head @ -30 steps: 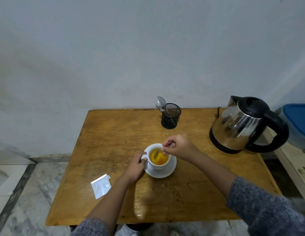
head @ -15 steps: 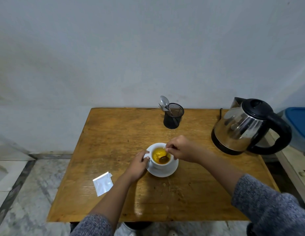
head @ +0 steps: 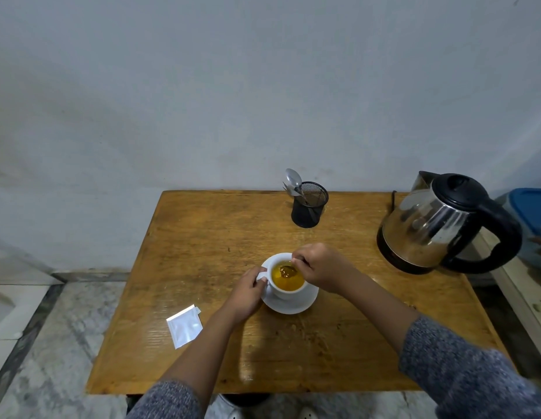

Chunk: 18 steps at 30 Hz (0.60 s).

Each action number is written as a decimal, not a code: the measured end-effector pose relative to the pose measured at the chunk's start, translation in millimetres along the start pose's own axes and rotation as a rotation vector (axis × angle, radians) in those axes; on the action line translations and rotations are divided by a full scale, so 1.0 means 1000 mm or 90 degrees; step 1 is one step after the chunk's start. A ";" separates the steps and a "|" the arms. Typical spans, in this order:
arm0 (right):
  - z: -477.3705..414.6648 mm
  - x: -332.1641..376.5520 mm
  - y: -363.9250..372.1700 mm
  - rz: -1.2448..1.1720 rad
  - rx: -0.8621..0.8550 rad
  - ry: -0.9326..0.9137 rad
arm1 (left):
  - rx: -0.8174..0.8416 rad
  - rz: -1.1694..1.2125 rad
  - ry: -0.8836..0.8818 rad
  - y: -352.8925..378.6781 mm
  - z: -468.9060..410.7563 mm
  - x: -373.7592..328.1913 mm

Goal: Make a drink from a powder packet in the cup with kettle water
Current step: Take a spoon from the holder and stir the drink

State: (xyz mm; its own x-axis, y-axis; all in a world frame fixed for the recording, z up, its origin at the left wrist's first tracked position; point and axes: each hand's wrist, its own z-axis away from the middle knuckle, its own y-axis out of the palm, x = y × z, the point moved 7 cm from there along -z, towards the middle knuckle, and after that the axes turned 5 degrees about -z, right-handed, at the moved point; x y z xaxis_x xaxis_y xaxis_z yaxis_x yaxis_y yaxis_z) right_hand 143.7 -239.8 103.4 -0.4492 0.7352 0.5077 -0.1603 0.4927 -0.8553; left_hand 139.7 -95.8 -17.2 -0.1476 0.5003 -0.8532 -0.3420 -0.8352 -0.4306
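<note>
A white cup [head: 286, 293] full of orange-yellow liquid stands on a white saucer [head: 293, 305] near the middle of the wooden table [head: 202, 246]. My left hand [head: 248, 290] pinches the cup's handle on its left side. My right hand [head: 319, 267] is over the cup's right rim, fingers closed on a spoon [head: 288, 270] whose bowl sits in the liquid. A torn white powder packet [head: 184, 326] lies flat at the table's front left. The steel kettle [head: 435, 225] with black lid and handle stands at the back right.
A black mesh holder [head: 309, 204] with a spoon and other cutlery stands at the table's back edge, against the white wall. A blue-lidded bin [head: 532, 213] is beyond the kettle on the right. Marble floor lies left of the table.
The spoon's bowl has shifted inside the cup, from the left side toward the right and back, while my right hand circled slightly. My left hand has stayed on the handle.
</note>
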 end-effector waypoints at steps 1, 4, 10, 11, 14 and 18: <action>0.001 -0.001 -0.001 0.004 0.013 0.004 | 0.001 -0.002 0.004 0.000 0.000 0.000; 0.004 -0.001 0.000 -0.004 0.052 0.020 | 0.007 -0.003 0.009 0.000 0.000 0.000; 0.007 0.009 0.004 -0.069 0.022 0.026 | 0.012 0.001 0.014 0.001 0.001 0.000; 0.006 0.010 0.006 -0.075 0.008 0.020 | 0.013 0.004 0.015 0.001 0.001 -0.001; 0.001 0.006 0.011 -0.060 -0.028 0.021 | 0.017 0.004 0.020 0.000 -0.001 0.000; 0.002 0.003 0.007 -0.017 -0.061 0.016 | 0.018 -0.004 0.014 0.000 -0.001 0.002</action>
State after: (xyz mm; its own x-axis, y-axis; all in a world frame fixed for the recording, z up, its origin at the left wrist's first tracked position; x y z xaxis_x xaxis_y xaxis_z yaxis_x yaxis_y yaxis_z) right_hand 139.7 -234.6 98.6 -0.4231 0.7324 0.5335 -0.0869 0.5533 -0.8284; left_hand 140.5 -95.1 -19.3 -0.1247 0.4996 -0.8572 -0.3692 -0.8253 -0.4273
